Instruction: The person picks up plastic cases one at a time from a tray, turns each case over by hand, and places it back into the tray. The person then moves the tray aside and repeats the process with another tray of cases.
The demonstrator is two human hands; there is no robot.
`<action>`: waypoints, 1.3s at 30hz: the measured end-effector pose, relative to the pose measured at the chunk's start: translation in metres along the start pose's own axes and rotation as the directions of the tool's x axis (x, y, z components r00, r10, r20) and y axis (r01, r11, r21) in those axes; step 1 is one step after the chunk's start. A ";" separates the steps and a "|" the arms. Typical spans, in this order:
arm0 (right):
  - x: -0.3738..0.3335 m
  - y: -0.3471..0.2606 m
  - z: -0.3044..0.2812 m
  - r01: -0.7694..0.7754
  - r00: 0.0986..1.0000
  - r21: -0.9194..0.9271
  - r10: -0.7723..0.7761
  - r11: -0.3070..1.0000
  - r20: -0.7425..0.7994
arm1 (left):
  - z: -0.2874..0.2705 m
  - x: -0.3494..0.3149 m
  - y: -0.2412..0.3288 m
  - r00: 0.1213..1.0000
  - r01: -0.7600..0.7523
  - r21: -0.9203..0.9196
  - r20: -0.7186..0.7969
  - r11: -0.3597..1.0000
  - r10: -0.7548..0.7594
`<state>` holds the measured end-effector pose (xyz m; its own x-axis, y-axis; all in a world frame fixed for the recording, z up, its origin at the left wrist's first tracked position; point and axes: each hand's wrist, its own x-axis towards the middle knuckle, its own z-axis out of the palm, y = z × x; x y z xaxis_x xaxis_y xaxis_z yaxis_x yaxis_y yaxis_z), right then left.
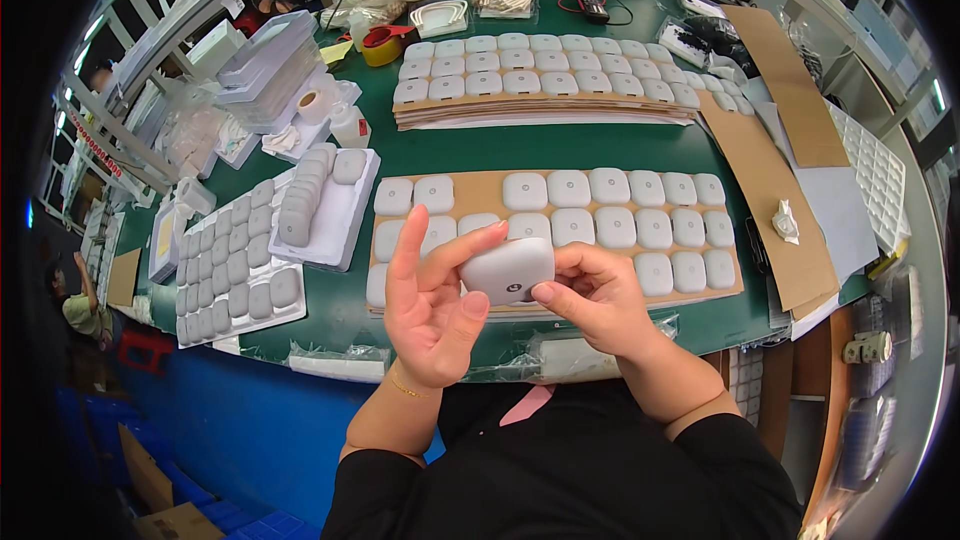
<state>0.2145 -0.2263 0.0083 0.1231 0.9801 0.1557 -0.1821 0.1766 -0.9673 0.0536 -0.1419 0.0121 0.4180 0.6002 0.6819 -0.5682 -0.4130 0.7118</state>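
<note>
Both hands, left hand and right hand, pinch a white rounded casing above the cardboard sheet; a loose fingertip grip could let it drop.

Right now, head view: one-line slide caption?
Both hands, left hand and right hand, hold a white rounded case above a cardboard sheet of matching cases on a green table.

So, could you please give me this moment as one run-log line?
left hand: holds white square casing | right hand: holds same casing | below: cardboard sheet of white casings | surface: green table
</note>
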 end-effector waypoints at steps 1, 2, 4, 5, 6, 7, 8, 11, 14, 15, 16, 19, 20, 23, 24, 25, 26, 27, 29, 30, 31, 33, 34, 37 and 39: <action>0.001 0.001 0.001 0.000 1.000 0.000 0.000 1.000 0.000 | 0.002 0.000 0.001 1.000 0.000 0.000 0.000 1.000 0.000; 0.003 0.003 0.004 -0.002 1.000 0.168 0.001 0.986 0.004 | 0.003 0.001 0.001 1.000 0.012 -0.040 0.025 0.999 -0.011; 0.004 0.005 0.004 -0.004 1.000 0.331 0.001 0.944 0.009 | 0.003 0.002 0.001 0.998 0.026 -0.078 0.051 0.997 -0.022; 0.005 0.004 0.001 -0.100 0.995 0.444 0.080 0.891 0.062 | 0.001 0.004 0.001 0.995 0.000 -0.051 0.100 0.999 0.005; 0.006 0.003 -0.001 -0.195 0.981 0.543 0.152 0.817 0.123 | 0.000 0.006 0.000 0.988 -0.027 -0.026 0.150 0.999 0.031; 0.007 0.003 -0.001 -0.195 0.981 0.543 0.152 0.817 0.123 | 0.000 0.008 0.000 0.988 -0.027 -0.026 0.150 0.999 0.031; 0.008 0.004 -0.002 -0.289 0.957 0.661 0.200 0.692 0.209 | 0.001 0.010 0.000 0.978 -0.060 0.020 0.200 0.998 0.055; 0.011 0.009 -0.001 -0.395 0.919 0.792 0.206 0.466 0.337 | 0.000 0.014 -0.003 0.956 -0.120 0.159 0.286 0.980 0.071; 0.013 0.012 -0.001 -0.428 0.904 0.796 0.197 0.429 0.379 | -0.001 0.012 -0.007 0.950 -0.154 0.266 0.305 0.952 0.068; 0.013 0.012 -0.001 -0.431 0.901 0.800 0.166 0.418 0.400 | -0.002 0.011 -0.009 0.954 -0.160 0.277 0.289 0.947 0.077; 0.014 0.013 -0.001 -0.436 0.898 0.803 0.133 0.407 0.420 | -0.002 0.010 -0.009 0.954 -0.160 0.277 0.289 0.947 0.076; 0.013 0.014 -0.001 -0.408 0.912 0.773 0.173 0.486 0.373 | -0.002 0.010 -0.007 0.962 -0.158 0.320 0.262 0.934 0.073; 0.012 0.013 -0.003 -0.407 0.912 0.773 0.173 0.486 0.371 | -0.003 0.011 -0.006 0.965 -0.165 0.347 0.251 0.923 0.078; 0.010 0.007 -0.007 -0.325 0.946 0.656 0.231 0.682 0.228 | -0.012 0.019 0.007 0.953 -0.185 0.562 0.302 0.806 0.009; 0.012 0.005 -0.009 -0.258 0.966 0.519 0.212 0.815 0.147 | -0.014 0.022 0.010 0.935 -0.212 0.720 0.345 0.661 -0.076; 0.013 0.003 -0.010 -0.191 0.982 0.357 0.177 0.915 0.071 | -0.014 0.022 0.008 0.935 -0.213 0.717 0.348 0.664 -0.076; 0.015 0.001 -0.010 -0.192 0.981 0.358 0.177 0.914 0.074 | -0.015 0.021 0.006 0.921 -0.204 0.796 0.353 0.570 -0.163; 0.018 -0.002 -0.011 -0.215 0.974 0.123 0.204 0.969 0.094 | -0.016 0.020 0.004 0.905 -0.200 0.861 0.346 0.467 -0.249; 0.025 0.002 -0.015 -0.221 0.967 -0.121 0.234 0.968 0.105 | -0.018 0.018 -0.003 0.902 -0.160 0.865 0.324 0.475 -0.286; 0.030 0.013 -0.019 -0.171 0.972 -0.089 0.182 0.981 0.145 | -0.019 0.017 -0.007 0.897 -0.120 0.870 0.301 0.478 -0.324; 0.036 0.018 -0.023 -0.121 0.975 -0.054 0.129 0.991 0.183 | -0.024 0.013 -0.013 0.898 -0.119 0.871 0.299 0.476 -0.323; 0.058 0.017 -0.036 -0.149 0.981 0.052 0.141 0.987 0.135 | -0.036 0.008 -0.026 0.880 0.368 0.355 0.164 0.859 -0.445; 0.069 0.020 -0.044 -0.129 0.990 0.019 0.128 0.991 0.063 | -0.030 0.007 -0.024 0.847 0.530 -0.107 0.110 0.841 -0.520; 0.100 0.042 -0.071 -0.105 0.993 -0.417 0.069 0.903 -0.099 | -0.032 0.007 -0.033 0.859 0.505 -0.626 0.298 0.594 -0.417; 0.116 0.060 -0.080 -0.056 0.998 -0.653 0.030 0.755 -0.052 | -0.025 0.006 -0.033 0.864 0.493 -0.674 0.304 0.551 -0.402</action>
<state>0.2957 -0.1090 -0.0476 0.1679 0.9789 0.1162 0.4924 0.0189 -0.8702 0.0570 -0.1075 -0.0120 0.8048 0.4761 0.3543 -0.5841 0.5299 0.6148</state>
